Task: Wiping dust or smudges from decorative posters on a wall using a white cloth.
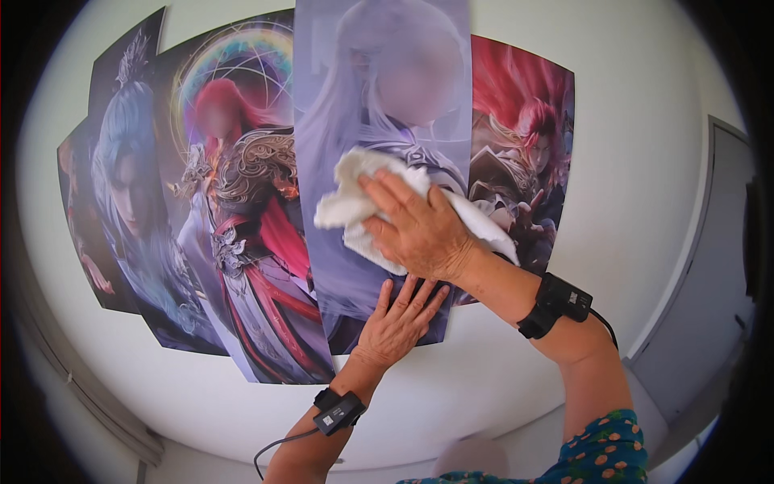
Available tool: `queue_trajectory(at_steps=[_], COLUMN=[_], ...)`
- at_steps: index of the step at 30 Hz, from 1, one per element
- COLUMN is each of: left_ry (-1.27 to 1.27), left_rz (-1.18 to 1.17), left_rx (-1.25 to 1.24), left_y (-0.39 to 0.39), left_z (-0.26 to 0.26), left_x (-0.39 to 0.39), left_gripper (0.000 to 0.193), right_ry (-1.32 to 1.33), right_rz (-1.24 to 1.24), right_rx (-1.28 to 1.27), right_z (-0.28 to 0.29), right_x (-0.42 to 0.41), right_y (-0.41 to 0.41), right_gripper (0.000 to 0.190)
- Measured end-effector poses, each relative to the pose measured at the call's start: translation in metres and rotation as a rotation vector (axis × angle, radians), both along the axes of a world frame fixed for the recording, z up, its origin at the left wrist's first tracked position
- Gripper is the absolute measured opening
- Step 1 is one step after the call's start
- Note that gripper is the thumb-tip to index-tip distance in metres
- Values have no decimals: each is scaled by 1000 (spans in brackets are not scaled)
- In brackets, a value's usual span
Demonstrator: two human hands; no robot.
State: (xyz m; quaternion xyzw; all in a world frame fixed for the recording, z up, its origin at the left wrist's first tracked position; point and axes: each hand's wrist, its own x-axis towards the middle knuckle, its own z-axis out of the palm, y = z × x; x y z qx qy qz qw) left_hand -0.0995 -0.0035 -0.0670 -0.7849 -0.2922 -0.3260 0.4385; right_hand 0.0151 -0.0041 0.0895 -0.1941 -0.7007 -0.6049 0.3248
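My right hand (417, 227) presses a crumpled white cloth (387, 163) against the middle of a pale violet poster (332, 284) on the wall. The cloth spreads out past the fingers and trails beneath the wrist to the right. Lower down, my left hand (396, 327) lies flat on the bottom part of this same poster, fingers spread and holding nothing. Its fingertips are just under the right hand. The palm side of both hands is hidden.
Several more fantasy-figure posters flank it, including a red-haired armoured one (266, 254), a blue-haired one (130, 163) and a darker one (520, 157) at right. Black wrist devices (562, 299) with cables sit on both forearms. A grey door (695, 272) stands far right in the white wall (629, 181).
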Motion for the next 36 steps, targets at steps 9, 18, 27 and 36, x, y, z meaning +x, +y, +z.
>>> queue_trajectory(at_steps=[9,18,27,36], left_ry=[-12,31,-241,-241], left_rz=[6,-220,-649,-309], left_rx=[19,165,161,22], left_y=[4,10,-30,-2], left_z=[-6,-15,-8,-6], left_x=[-3,-12,15,20], left_gripper=[70,47,50,67], right_ry=[-3,44,242,429], right_rz=[-6,97,275,322], right_rx=[-53,-228,-612,-687], right_z=[-22,-61,-86,-62], right_x=[16,38,33,68], right_y=[-5,-15,-42,-69], right_gripper=[16,14,26,43])
